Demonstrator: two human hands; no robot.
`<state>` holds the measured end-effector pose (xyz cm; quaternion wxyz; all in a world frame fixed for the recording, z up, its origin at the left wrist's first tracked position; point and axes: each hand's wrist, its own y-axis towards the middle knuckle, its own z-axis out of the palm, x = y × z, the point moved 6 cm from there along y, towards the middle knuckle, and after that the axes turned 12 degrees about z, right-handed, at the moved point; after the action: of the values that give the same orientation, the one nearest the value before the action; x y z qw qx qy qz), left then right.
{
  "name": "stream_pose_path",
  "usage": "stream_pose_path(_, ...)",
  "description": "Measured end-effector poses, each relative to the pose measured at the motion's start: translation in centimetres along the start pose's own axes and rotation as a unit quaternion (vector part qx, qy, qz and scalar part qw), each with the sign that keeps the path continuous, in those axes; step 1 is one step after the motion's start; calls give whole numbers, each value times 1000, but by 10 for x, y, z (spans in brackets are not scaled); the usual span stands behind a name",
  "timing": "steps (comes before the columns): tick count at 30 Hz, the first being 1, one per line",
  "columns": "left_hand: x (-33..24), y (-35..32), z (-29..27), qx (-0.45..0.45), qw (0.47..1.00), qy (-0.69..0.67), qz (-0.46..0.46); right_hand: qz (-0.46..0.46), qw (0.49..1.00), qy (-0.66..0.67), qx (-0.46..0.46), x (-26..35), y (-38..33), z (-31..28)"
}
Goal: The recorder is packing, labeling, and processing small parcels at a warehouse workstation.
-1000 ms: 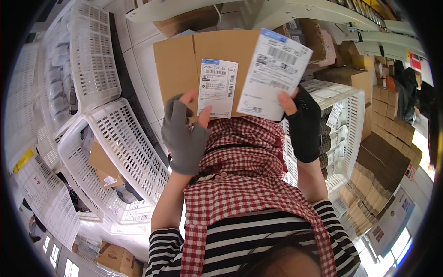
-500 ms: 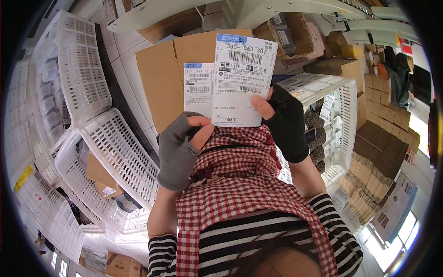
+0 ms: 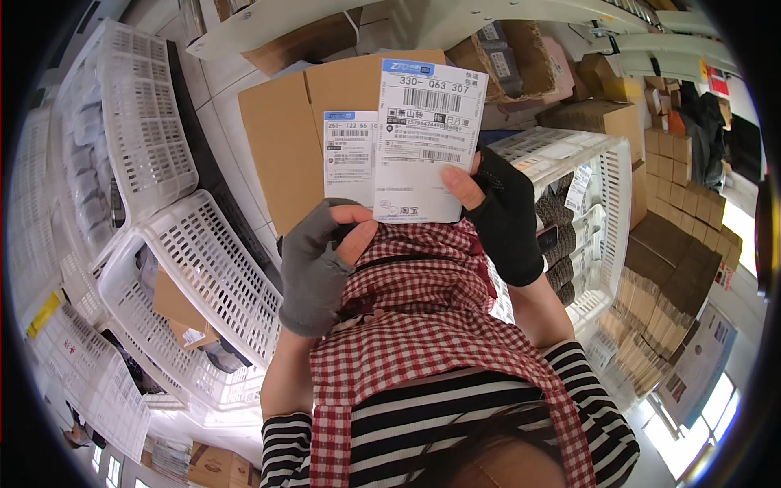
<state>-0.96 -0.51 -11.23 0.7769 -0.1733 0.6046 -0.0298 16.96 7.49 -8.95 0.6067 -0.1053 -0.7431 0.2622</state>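
Observation:
A white shipping label (image 3: 419, 180) with a blue strip along its top is held up in front of me. My right hand (image 3: 502, 213), in a black fingerless glove, grips its right edge, thumb on the printed face. At the lower left corner, my left hand (image 3: 319, 264), in a grey fingerless glove, pinches the same label between thumb and finger. Behind it is a flat brown cardboard piece or box (image 3: 277, 138), bearing a second white label (image 3: 348, 154) that the held one partly overlaps. My fingers behind the held label are hidden.
White plastic crates (image 3: 213, 276) stand on my left, one with a small cardboard box (image 3: 181, 313) inside. Another white crate (image 3: 614, 220) on my right holds dark patterned rolled items (image 3: 556, 203). Stacked flat cardboard (image 3: 651, 317) lies farther right. A pale metal frame (image 3: 390, 18) crosses the far side.
Hardly anything differs. The held label and both hands keep nearly the same place, with only a very slight shift of my left hand.

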Motion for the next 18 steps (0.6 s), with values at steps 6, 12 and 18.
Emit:
stream_pose_path(6,-4,-9,-6,-9,1000,-12,-2,-57,990,-124,-24,-3,2,8)
stream_pose_path(12,6,-10,4,-16,999,-37,-5,-231,904,-355,-66,11,-18,23)
stream_pose_path(18,-17,-10,1,-13,952,149,268,-26,983,-162,80,3,-17,47)
